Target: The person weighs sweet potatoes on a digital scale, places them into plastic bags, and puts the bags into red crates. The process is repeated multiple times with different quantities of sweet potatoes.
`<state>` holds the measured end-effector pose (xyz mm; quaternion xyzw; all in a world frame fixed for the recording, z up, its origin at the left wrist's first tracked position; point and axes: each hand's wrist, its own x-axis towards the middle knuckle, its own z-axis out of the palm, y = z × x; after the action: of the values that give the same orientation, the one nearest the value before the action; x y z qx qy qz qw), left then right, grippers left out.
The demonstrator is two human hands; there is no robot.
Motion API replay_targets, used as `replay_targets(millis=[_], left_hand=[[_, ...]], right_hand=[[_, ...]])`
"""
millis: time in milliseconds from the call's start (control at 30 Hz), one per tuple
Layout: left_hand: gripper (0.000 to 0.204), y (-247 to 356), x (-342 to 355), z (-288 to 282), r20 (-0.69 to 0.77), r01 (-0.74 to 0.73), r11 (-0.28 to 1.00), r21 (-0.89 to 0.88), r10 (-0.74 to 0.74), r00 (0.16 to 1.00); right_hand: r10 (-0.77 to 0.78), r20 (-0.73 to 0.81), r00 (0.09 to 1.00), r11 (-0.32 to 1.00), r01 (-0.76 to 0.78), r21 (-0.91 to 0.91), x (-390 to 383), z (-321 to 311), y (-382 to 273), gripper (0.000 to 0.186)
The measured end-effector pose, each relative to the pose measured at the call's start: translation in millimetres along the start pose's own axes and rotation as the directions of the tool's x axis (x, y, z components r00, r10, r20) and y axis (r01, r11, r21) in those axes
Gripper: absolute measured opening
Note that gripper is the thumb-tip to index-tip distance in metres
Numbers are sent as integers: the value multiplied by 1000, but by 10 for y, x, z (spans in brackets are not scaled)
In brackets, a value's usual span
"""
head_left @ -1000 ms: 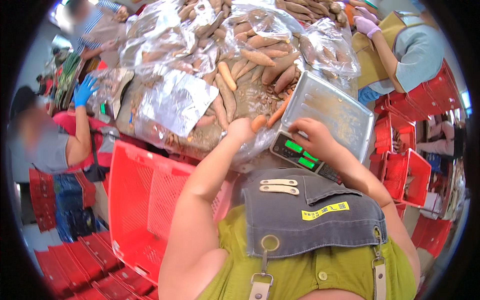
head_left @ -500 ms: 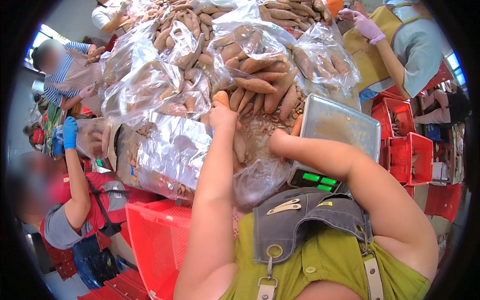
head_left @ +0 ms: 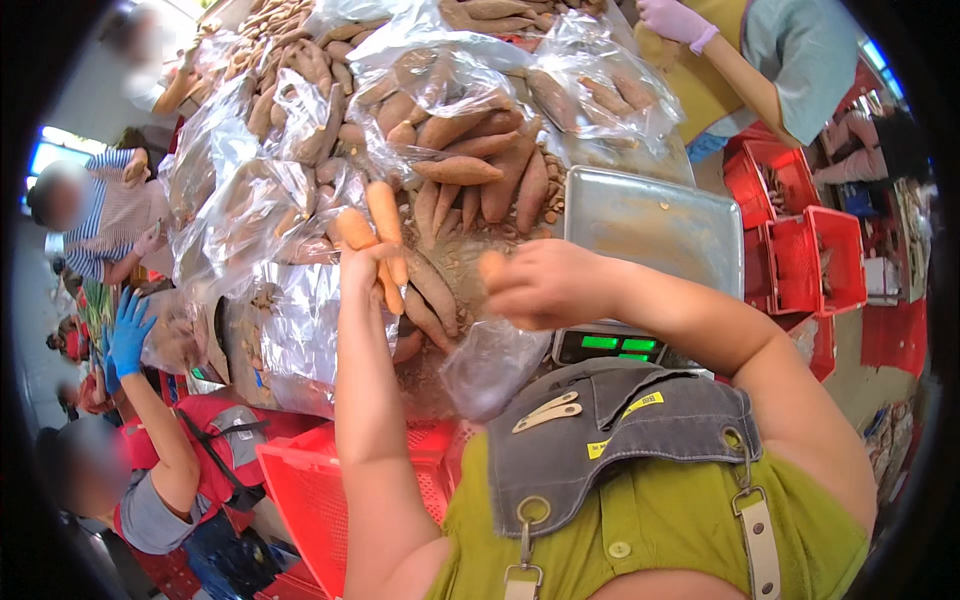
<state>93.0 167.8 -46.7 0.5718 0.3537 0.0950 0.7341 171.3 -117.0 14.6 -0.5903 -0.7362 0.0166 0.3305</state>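
Note:
My left hand is closed round orange carrots above the work table. My right hand, slightly blurred, is closed on another orange piece, which looks like a carrot end. Between and beyond my hands lie reddish-brown sweet potatoes, many spilling from a clear plastic bag. Longer brown roots rest just right of my left hand. A crumpled clear bag lies near the table's front edge. Right of it stands a weighing scale with a bare metal tray and a lit green display.
Filled clear bags crowd the table's left side, next to a silvery plastic sheet. A red crate stands below at left; more red crates are at right. Co-workers stand left; another in a yellow apron stands far right.
My left hand has drawn back toward me with several carrots now showing. My right hand has lifted from the table beside the scale, holding an orange piece. The view has shifted slightly.

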Motion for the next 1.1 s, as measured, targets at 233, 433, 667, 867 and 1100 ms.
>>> replay_targets(millis=[233,433,667,867,1100], left_hand=[[77,261,-1005,1709,635,13,1000,28,-28,772],[75,-520,-937,2756,727,-175,867,467,-263,634],[58,-864,-797,3059,819,-811,285,510,125,559],[45,-845,-879,2751,790,-822,425,379,314,526],[10,-790,-1299,1263,-70,-415,699,583,552,831]], right_hand=[[98,-199,975,891,-175,-418,-950,-822,-931,26],[573,-136,808,651,-550,-524,-1795,-420,-829,21],[504,-407,761,752,-619,-225,-1832,150,-649,25],[499,-555,666,711,-680,-178,-2423,-172,-1113,32],[555,-756,347,511,-859,-20,-3061,-430,-1468,17]])
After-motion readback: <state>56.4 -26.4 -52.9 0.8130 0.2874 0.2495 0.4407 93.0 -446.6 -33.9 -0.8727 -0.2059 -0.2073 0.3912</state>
